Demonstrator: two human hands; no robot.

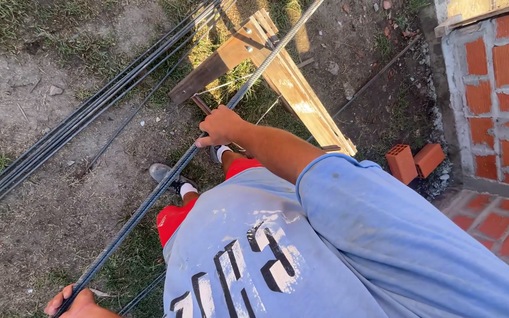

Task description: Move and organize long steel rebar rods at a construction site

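Note:
A long ribbed steel bar [148, 206] runs diagonally from the bottom left to the top centre, passing over a wooden trestle [290, 88]. My right hand [222, 126] is closed around the bar near its middle, arm stretched forward. My left hand [75, 305] grips the same bar at the bottom left edge and is partly cut off by the frame. Below the bar I see my blue shirt, red shorts and two shoes [169, 176] on the dirt.
A bundle of several long steel bars [83, 118] lies on the dirt and grass to the left. Two orange hollow bricks [413, 162] sit by a brick wall [502, 88] at the right. Brick paving [496, 227] lies below the wall.

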